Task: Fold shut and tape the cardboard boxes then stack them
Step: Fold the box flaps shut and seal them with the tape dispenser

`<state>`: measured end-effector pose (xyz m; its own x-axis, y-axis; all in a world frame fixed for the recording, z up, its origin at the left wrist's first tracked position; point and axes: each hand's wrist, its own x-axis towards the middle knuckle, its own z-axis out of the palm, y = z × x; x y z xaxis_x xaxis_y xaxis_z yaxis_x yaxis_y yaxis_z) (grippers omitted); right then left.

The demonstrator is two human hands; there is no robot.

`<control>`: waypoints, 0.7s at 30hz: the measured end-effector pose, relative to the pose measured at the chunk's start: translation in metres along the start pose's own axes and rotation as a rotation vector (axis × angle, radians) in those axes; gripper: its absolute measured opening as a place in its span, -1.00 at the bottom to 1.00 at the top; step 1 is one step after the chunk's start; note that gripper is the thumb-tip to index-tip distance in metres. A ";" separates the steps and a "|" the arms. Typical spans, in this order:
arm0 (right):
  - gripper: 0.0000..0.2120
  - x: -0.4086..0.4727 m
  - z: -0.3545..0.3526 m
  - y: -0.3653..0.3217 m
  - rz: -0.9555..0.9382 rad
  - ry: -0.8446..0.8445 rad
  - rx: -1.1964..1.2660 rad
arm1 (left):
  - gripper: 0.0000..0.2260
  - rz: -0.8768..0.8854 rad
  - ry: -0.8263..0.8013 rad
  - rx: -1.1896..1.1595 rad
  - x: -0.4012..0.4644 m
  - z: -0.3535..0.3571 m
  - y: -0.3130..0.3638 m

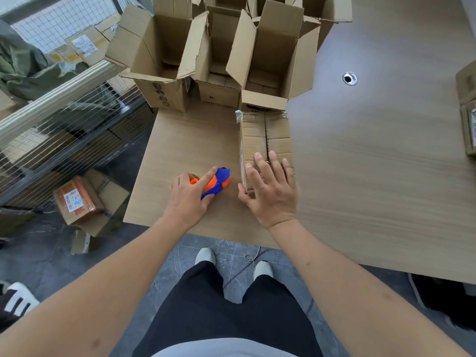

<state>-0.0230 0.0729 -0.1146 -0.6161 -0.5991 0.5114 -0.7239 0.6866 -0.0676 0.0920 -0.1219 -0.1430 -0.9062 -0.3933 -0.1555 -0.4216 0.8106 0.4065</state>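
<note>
Wood table: boxes (some open), tape dispenser.

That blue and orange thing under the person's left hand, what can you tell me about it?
The tape dispenser looks like a plastic hand-held tool with a blue body and orange parts, lying on its side on the wooden table, just left of the closed cardboard box. The left hand grips it, the index finger stretched along its top. A roll of tape seems to sit under the fingers, mostly hidden.

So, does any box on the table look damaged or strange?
Yes. The open box in the middle at the back has a torn, ragged flap edge. The closed box under the right hand has crinkled tape sticking up at its far left corner.
</note>
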 end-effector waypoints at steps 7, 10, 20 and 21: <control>-0.29 0.002 -0.017 0.006 0.041 -0.223 0.097 | -0.50 0.069 0.090 -0.098 -0.001 -0.021 0.017; -0.02 0.009 -0.036 0.010 0.093 -0.422 0.200 | -0.63 0.233 0.188 -0.212 -0.004 -0.037 0.039; -0.02 0.029 -0.074 0.058 -0.104 -0.782 0.430 | -0.88 0.562 0.252 -0.189 -0.010 -0.030 0.097; -0.15 0.031 -0.078 0.064 -0.104 -0.762 0.482 | -0.90 0.562 0.264 -0.178 -0.010 -0.029 0.099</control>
<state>-0.0639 0.1306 -0.0365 -0.4550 -0.8763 -0.1586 -0.7333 0.4697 -0.4915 0.0603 -0.0503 -0.0747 -0.9385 -0.0415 0.3427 0.1479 0.8487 0.5078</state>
